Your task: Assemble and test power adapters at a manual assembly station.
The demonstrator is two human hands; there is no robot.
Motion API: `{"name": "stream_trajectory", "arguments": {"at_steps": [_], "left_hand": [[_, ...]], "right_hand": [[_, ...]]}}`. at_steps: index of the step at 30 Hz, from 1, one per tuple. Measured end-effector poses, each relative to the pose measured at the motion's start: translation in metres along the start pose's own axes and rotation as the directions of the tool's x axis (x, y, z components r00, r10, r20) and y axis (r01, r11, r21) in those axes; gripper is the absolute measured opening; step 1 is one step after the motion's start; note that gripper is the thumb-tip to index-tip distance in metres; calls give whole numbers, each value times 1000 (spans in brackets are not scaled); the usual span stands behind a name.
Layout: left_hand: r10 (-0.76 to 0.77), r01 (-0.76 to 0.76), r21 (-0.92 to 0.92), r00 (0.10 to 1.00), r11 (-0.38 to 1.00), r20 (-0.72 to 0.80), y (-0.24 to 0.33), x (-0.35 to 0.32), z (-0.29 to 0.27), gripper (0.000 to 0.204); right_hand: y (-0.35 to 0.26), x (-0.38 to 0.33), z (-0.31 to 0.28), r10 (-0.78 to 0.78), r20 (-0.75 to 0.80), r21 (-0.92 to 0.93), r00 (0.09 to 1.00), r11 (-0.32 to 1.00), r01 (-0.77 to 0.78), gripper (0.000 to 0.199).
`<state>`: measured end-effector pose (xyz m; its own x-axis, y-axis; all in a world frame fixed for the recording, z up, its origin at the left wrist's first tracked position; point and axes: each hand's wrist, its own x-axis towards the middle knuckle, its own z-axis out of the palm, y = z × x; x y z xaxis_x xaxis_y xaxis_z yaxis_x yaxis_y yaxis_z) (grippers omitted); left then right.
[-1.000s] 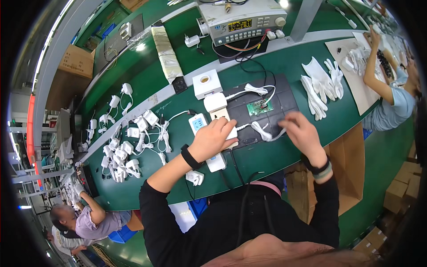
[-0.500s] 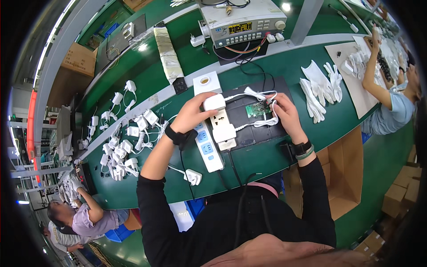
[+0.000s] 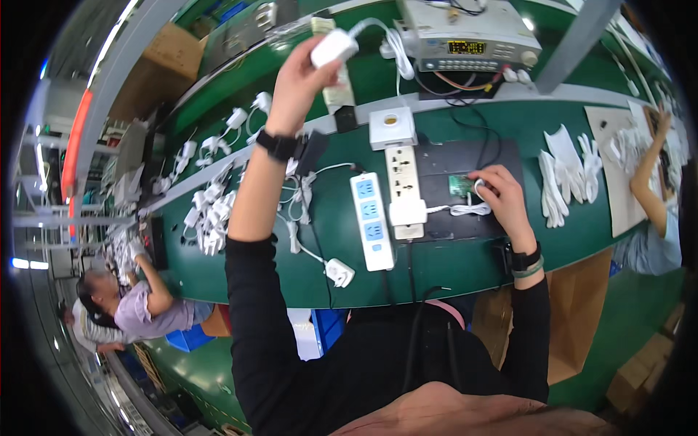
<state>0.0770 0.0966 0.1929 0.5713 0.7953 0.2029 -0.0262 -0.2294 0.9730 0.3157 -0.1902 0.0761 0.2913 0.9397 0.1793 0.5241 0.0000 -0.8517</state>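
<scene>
My left hand is raised far over the back of the bench, holding a white charger whose white cable trails off to the right. My right hand rests on the black mat, its fingers on a cable plug beside a small green circuit board. Another white charger sits plugged into the white power strip, its coiled cable running to my right hand. A second strip with blue sockets lies beside it.
A pile of white chargers lies at the left of the green bench. A grey test meter stands at the back. White gloves lie at the right. One person works at the right, others at the lower left.
My left hand has lifted a white charger off the strip area and swung it up and back to the left. My right hand stays on the black mat by the circuit board.
</scene>
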Motion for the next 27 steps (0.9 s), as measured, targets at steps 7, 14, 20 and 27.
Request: {"name": "stream_trajectory", "arguments": {"at_steps": [7, 14, 20, 27], "left_hand": [[204, -392, 799, 920, 456, 335, -30, 0, -76, 52], [-524, -515, 837, 772, -183, 360, -98, -92, -116, 34], [-485, -384, 923, 807, 5, 338, -25, -111, -95, 33], [-118, -354, 550, 754, 756, 647, 100, -125, -17, 53]], "right_hand": [[10, -4, 11, 38, -9, 49, 999, 998, -37, 24], [9, -1, 7, 54, 21, 123, 998, 991, -57, 25], [20, -14, -7, 41, -70, 391, 997, 920, -10, 29], [-81, 1, 7, -338, 45, 166, 940, 930, 327, 69]]}}
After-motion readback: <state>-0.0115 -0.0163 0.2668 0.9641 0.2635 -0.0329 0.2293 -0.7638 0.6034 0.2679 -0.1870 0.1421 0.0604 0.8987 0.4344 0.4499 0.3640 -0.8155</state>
